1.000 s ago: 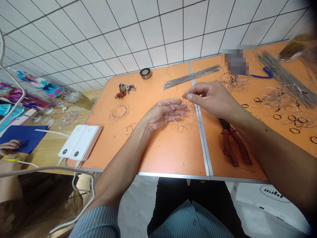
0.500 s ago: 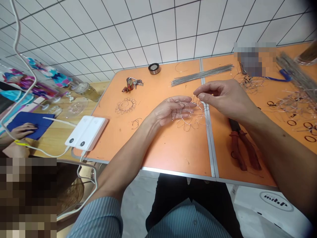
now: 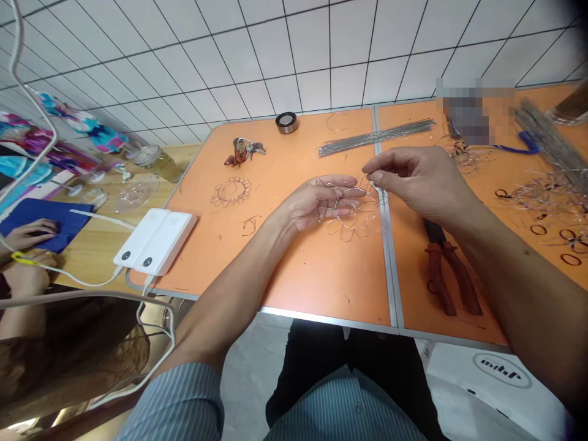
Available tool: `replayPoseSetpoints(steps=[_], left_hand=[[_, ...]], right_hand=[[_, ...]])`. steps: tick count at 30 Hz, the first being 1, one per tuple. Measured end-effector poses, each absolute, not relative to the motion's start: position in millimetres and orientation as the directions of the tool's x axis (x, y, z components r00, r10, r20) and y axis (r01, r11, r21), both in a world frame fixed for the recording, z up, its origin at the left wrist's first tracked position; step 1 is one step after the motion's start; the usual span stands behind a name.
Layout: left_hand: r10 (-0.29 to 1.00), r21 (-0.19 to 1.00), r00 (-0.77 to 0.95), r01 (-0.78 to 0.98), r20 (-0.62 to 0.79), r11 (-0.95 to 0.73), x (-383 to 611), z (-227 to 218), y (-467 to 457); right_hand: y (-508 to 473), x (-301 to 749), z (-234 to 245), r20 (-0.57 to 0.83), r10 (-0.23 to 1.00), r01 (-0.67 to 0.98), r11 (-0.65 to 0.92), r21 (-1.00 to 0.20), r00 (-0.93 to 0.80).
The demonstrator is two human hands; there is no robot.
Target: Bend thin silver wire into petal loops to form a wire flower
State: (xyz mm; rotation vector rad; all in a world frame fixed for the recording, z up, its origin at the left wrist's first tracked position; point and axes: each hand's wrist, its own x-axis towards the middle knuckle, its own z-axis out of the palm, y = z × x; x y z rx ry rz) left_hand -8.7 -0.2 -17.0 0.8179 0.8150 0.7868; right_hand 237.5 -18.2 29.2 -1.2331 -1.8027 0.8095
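1. Resting across the spread, palm-up left hand, a wire flower frame is recorded just above the orange table.
2. A wire end at the top of the frame is pinched between thumb and forefinger of the right hand; the remaining fingers are loosely curled.
3. A second wire flower is seen lying left of the frame.
4. Red-handled pliers are noted right of the frame, and a bundle of steel rods beyond it.
5. A white power bank is seen further left of the frame; a co-worker's hand is observed on a blue sheet, well left of it.
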Motion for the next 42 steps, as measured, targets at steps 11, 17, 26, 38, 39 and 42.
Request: replayPoseSetpoints(steps=[11, 17, 26, 38, 39, 42], left_hand=[[0.839, 0.863, 0.451, -0.243, -0.304, 0.443, -10.2, -19.3, 0.6], [0.836, 0.868, 0.469, -0.246, -0.283, 0.432, -10.8, -20.7, 1.3], [0.842, 0.867, 0.451, -0.243, -0.296, 0.435, -10.7, -19.2, 0.4], [0.838, 0.854, 0.450, -0.256, -0.310, 0.454, -7.7, -16.3, -2.0], [0.838, 0.853, 0.449, -0.257, -0.311, 0.455, -7.5, -15.8, -2.3], [0.837, 0.852, 0.446, -0.253, -0.317, 0.458, -7.2, -14.7, -3.0]], right_hand=[[-19.9, 235.0, 30.3, 0.286, 0.940, 0.445, 0.339, -0.829, -0.184], [-18.8, 233.3, 29.1, 0.293, 0.940, 0.417, 0.340, -0.843, -0.173], [-20.9, 234.5, 32.8, 0.216, 0.962, 0.431, 0.268, -0.861, -0.167], [-18.9, 234.1, 29.7, 0.243, 0.957, 0.438, 0.288, -0.852, -0.157], [-18.9, 233.7, 29.7, 0.244, 0.957, 0.436, 0.289, -0.852, -0.157], [-18.9, 232.9, 29.9, 0.249, 0.954, 0.427, 0.297, -0.854, -0.166]])
